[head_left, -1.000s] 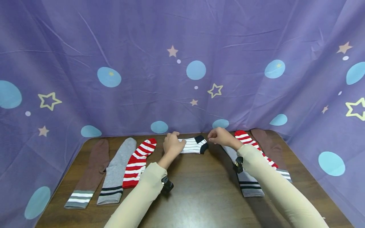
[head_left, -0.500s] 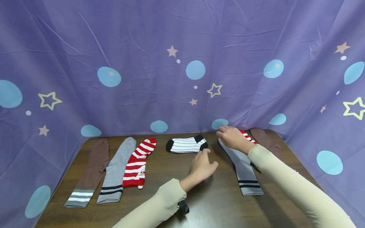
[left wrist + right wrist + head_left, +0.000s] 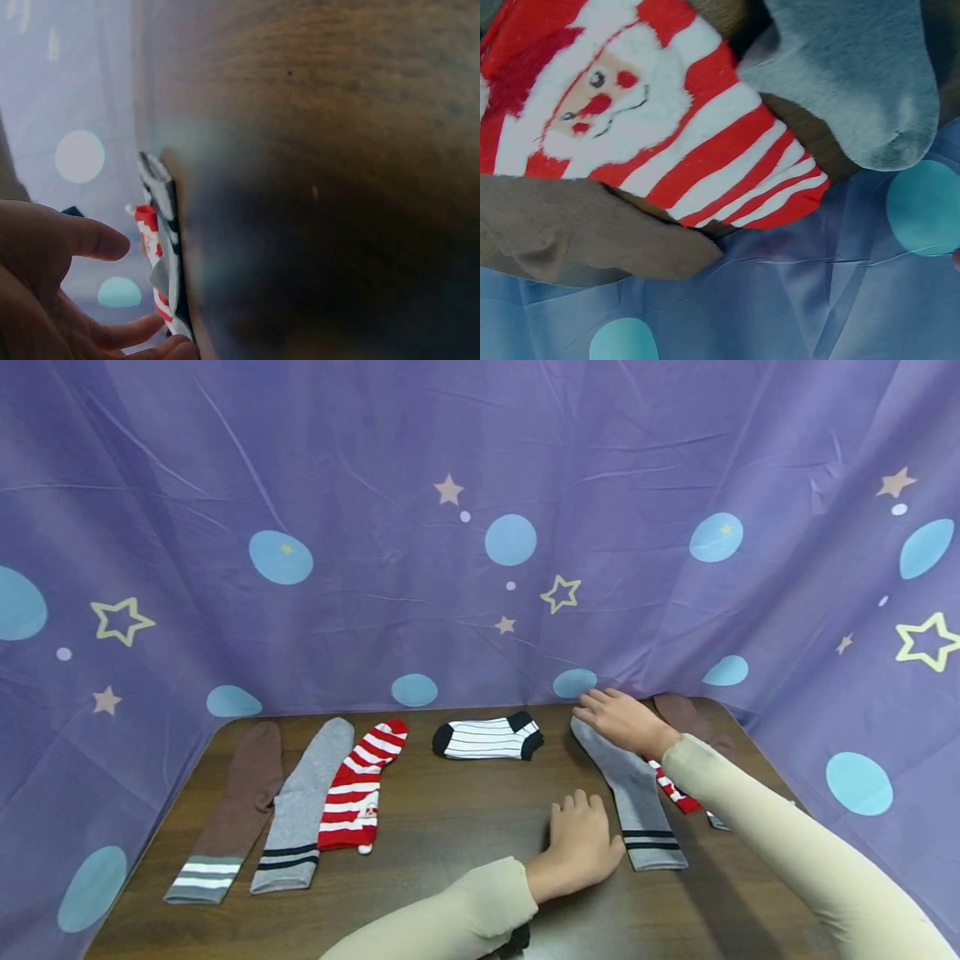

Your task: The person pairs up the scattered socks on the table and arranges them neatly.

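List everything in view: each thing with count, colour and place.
brown socks: 2, brown, one far left, one far right by the curtain
grey socks: 2, grey with dark cuff stripes, one second from left, one right of centre
red socks: 2, red and white stripes, one left of centre, one mostly hidden under the right arm
short sock: 1, white with thin dark stripes, black toe and heel, centre back
table: 1, dark wood
curtain: 1, purple with blue dots and stars, behind and at both sides
left hand: flat on the table beside the right grey sock's cuff
right hand: over the right grey sock's toe
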`<action>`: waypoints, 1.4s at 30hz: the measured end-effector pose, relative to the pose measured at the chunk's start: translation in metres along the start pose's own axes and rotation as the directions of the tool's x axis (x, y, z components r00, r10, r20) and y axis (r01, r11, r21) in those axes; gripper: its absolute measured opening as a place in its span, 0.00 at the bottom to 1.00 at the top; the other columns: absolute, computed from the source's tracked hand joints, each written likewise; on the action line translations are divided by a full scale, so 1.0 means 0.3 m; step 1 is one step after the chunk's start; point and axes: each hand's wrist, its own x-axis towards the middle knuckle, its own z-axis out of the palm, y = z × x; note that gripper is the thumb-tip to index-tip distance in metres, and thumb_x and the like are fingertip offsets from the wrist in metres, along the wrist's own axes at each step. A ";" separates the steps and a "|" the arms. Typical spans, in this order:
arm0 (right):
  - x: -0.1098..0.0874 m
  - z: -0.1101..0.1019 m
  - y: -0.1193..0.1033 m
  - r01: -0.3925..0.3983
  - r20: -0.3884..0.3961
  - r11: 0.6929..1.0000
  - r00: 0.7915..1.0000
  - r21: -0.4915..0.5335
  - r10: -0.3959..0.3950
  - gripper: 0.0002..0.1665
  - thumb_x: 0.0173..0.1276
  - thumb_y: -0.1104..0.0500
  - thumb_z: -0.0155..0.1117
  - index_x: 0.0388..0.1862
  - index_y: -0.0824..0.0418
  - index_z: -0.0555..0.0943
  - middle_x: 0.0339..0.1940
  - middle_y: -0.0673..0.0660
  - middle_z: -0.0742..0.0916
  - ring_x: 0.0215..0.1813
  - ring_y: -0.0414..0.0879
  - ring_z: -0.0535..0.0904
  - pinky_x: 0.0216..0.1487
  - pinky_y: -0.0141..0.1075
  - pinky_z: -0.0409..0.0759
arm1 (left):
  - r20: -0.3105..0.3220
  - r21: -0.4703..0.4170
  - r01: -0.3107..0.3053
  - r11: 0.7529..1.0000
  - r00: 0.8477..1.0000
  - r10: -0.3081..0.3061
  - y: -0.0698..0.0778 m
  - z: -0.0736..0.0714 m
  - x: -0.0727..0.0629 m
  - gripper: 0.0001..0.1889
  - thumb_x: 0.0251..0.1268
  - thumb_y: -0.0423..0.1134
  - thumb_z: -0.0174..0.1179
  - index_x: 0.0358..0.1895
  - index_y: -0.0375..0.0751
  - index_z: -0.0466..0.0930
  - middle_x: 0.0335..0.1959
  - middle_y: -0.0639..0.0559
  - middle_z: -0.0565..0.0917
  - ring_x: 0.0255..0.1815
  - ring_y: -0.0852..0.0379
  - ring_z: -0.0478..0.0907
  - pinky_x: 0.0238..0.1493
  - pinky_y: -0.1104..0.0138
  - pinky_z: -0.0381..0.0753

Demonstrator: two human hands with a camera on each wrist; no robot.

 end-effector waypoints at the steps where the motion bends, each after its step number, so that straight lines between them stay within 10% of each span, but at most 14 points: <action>1: -0.002 0.004 0.001 0.004 0.008 1.000 1.000 -0.007 -0.004 0.20 0.64 0.64 0.69 0.56 0.60 0.83 0.52 0.58 0.87 0.54 0.53 0.81 0.52 0.46 0.82 | 0.008 0.045 -0.007 0.999 1.000 0.007 0.010 0.009 0.002 0.24 0.61 0.58 0.65 0.47 0.42 0.80 0.42 0.49 0.80 0.44 0.52 0.77 0.46 0.58 0.74; 24: 0.012 0.091 -0.051 0.155 0.194 0.982 0.972 -0.109 -0.132 0.19 0.62 0.61 0.68 0.53 0.52 0.81 0.59 0.57 0.84 0.61 0.53 0.79 0.59 0.49 0.80 | 0.127 0.367 0.025 0.930 0.989 -0.076 0.176 0.108 0.092 0.24 0.61 0.66 0.60 0.51 0.55 0.83 0.40 0.58 0.79 0.41 0.59 0.76 0.48 0.62 0.73; 42: 0.018 0.090 -0.059 0.189 0.196 0.958 0.969 -0.215 -0.148 0.12 0.62 0.56 0.69 0.46 0.50 0.89 0.53 0.53 0.85 0.59 0.50 0.78 0.58 0.44 0.78 | 0.095 0.327 0.076 0.942 0.989 -0.113 0.197 0.118 0.099 0.11 0.58 0.54 0.68 0.41 0.59 0.86 0.34 0.59 0.83 0.36 0.62 0.79 0.39 0.65 0.72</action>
